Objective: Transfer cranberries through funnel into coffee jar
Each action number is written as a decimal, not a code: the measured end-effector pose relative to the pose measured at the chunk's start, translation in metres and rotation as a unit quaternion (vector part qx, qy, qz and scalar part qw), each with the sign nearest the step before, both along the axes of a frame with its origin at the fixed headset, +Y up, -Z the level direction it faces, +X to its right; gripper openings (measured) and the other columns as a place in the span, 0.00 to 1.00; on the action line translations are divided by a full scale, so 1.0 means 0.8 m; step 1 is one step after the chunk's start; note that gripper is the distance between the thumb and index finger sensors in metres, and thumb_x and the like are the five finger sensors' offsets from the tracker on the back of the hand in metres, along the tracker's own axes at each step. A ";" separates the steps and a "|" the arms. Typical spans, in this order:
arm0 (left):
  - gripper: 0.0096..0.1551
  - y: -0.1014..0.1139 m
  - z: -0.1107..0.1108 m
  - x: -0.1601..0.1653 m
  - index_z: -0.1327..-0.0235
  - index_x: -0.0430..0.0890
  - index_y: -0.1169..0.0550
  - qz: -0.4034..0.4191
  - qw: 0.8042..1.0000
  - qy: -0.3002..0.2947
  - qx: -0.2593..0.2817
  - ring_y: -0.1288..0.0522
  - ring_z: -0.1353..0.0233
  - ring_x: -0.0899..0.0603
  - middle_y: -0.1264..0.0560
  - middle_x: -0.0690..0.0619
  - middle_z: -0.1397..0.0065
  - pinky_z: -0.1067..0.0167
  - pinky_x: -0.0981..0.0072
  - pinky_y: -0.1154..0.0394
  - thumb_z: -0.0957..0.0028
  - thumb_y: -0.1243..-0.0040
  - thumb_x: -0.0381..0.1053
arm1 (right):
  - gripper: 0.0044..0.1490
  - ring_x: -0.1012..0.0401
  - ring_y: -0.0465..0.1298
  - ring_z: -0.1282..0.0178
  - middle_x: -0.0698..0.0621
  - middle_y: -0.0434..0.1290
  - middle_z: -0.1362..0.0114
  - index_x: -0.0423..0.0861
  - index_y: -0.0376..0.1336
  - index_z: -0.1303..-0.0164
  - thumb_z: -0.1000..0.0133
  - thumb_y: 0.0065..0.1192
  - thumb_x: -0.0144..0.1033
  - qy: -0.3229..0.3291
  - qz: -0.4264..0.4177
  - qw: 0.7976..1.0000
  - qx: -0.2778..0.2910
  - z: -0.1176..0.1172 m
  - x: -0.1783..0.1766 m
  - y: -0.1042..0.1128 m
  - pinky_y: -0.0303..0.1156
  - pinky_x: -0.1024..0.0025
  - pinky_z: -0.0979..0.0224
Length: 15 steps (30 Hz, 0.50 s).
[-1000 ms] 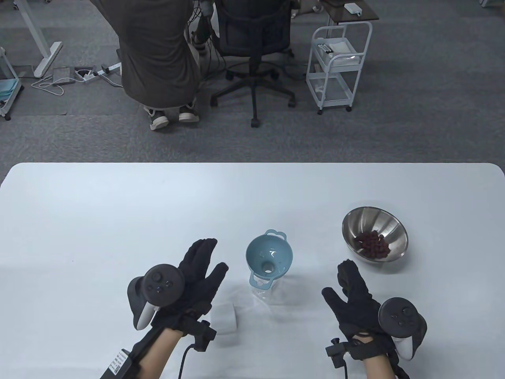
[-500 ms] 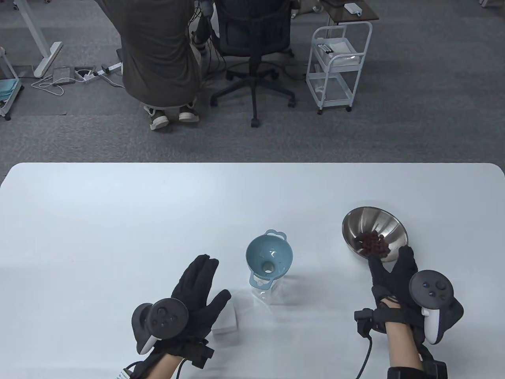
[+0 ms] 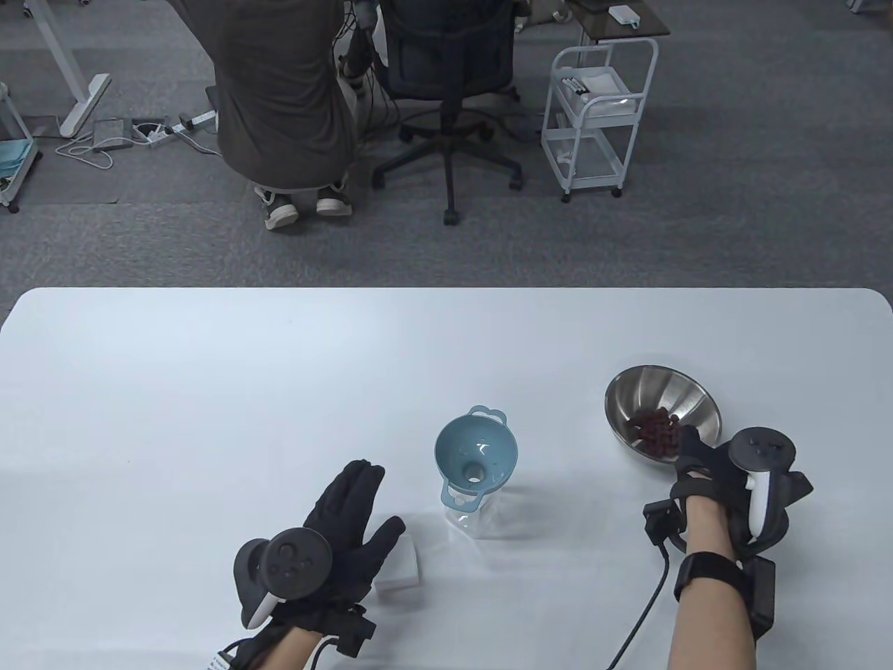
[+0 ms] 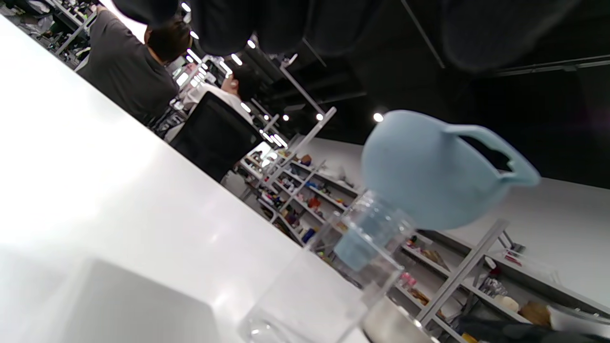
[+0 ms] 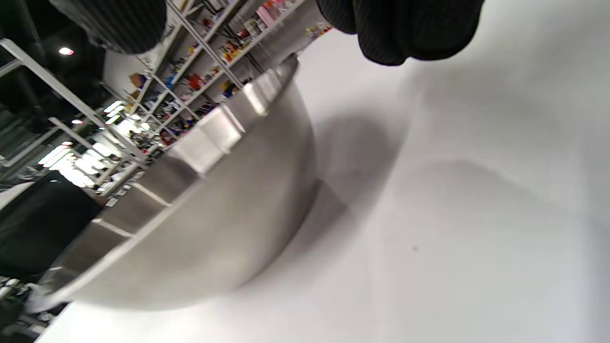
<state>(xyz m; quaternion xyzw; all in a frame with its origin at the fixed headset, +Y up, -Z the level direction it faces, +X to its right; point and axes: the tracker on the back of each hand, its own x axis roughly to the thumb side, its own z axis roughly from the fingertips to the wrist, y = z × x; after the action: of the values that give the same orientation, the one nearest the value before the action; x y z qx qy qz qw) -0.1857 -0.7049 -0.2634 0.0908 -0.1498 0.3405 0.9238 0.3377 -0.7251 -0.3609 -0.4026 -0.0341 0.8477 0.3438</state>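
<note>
A blue funnel (image 3: pixel 476 453) stands in the mouth of a clear glass jar (image 3: pixel 481 522) near the table's middle front; both also show in the left wrist view, the funnel (image 4: pixel 429 171) above the jar (image 4: pixel 367 247). A steel bowl (image 3: pixel 663 408) to the right holds dark red cranberries (image 3: pixel 652 429). My right hand (image 3: pixel 687 450) grips the bowl's near rim, thumb over the rim and inside. In the right wrist view the bowl's wall (image 5: pixel 200 205) runs between my thumb and fingers (image 5: pixel 405 28). My left hand (image 3: pixel 377 499) is open and flat, left of the jar.
A white lid (image 3: pixel 401 567) lies under the left hand's thumb side, also in the left wrist view (image 4: pixel 119 305). The white table (image 3: pixel 209 384) stretches far behind the objects. Beyond its far edge are a seated person, an office chair and a white cart.
My right hand moved right and forward to the bowl and closed over its near rim. My left hand drew back from the funnel toward the front edge, still open.
</note>
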 end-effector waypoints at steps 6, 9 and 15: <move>0.46 0.000 -0.002 -0.003 0.17 0.49 0.37 0.003 1.000 0.006 -0.002 0.37 0.16 0.28 0.42 0.41 0.13 0.26 0.31 0.39 0.45 0.50 0.72 | 0.59 0.42 0.75 0.32 0.31 0.58 0.21 0.31 0.40 0.24 0.42 0.65 0.57 -0.012 -0.006 0.999 -0.035 -0.018 0.014 -0.026 0.74 0.54 0.36; 0.46 0.001 -0.001 -0.003 0.17 0.48 0.37 0.003 1.000 0.009 -0.003 0.37 0.17 0.28 0.42 0.41 0.13 0.26 0.31 0.39 0.45 0.50 0.72 | 0.57 0.46 0.79 0.37 0.31 0.61 0.23 0.31 0.40 0.25 0.41 0.66 0.54 -0.011 -0.006 0.999 -0.045 -0.024 0.016 -0.033 0.77 0.58 0.41; 0.47 0.001 -0.001 -0.006 0.17 0.47 0.38 0.005 1.000 0.018 0.001 0.37 0.17 0.28 0.41 0.41 0.13 0.26 0.31 0.39 0.45 0.50 0.72 | 0.50 0.56 0.87 0.52 0.36 0.71 0.28 0.28 0.44 0.28 0.40 0.69 0.42 -0.013 -0.031 0.998 -0.046 -0.037 0.014 -0.039 0.82 0.67 0.54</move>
<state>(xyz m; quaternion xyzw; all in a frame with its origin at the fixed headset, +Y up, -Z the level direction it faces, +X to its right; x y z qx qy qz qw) -0.1903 -0.7038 -0.2638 0.0986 -0.1327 0.3432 0.9246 0.3486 -0.7561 -0.3904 -0.4297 0.0134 0.8321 0.3504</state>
